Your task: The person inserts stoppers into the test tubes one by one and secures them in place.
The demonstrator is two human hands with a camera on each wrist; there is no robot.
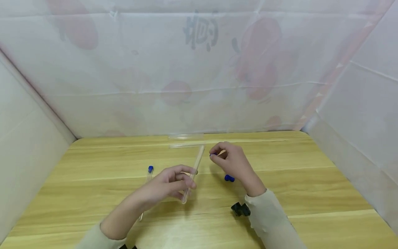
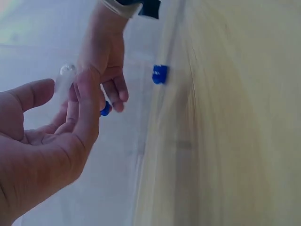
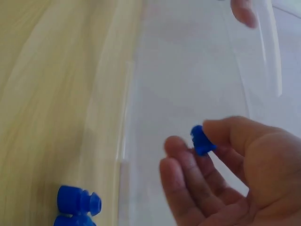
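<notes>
Your left hand (image 1: 169, 183) grips the clear tube (image 1: 193, 173) tilted, mouth toward your right hand (image 1: 231, 160), whose fingers (image 3: 188, 162) pinch a blue stopper (image 3: 201, 140), so the two line up.

A light wooden desk (image 1: 311, 193) with rounded far corners, enclosed at the back and both sides by a thin white sheet (image 1: 130, 69). Faint red and grey shapes, possibly a print, show through. Lighting is soft and even.

probably a makeshift recording booth: white sheeting (image 1: 199, 69) around a wooden table (image 1: 311, 180).
</notes>
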